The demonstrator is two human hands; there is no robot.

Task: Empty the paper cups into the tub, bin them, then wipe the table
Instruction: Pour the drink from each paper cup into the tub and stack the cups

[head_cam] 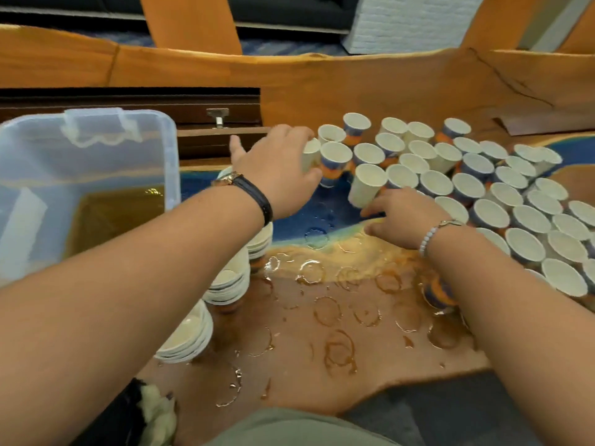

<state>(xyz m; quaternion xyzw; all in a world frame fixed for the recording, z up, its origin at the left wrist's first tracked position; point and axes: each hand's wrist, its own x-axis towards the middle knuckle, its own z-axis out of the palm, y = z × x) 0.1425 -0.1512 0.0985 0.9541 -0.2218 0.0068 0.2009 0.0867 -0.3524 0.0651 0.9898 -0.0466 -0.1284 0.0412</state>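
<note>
Paper cups (pixel 489 201): stood crowded rim to rim across the table's right half, from the far middle to the near right edge.
Left hand (pixel 280 169): reached to the cluster's far-left end, fingers wrapped round the leftmost cup (pixel 310 154).
Right hand (pixel 405 217): lay at the cluster's near-left edge, fingers gripping the lower side of a tilted cup (pixel 367 185).
Tub (pixel 96 149): clear, at far left, with brown liquid inside, left of both hands.
Nested stacks (pixel 227 284): stood under the left forearm, just beside the tub.
Table (pixel 299 317): bore wet brown rings between the forearms.
</note>
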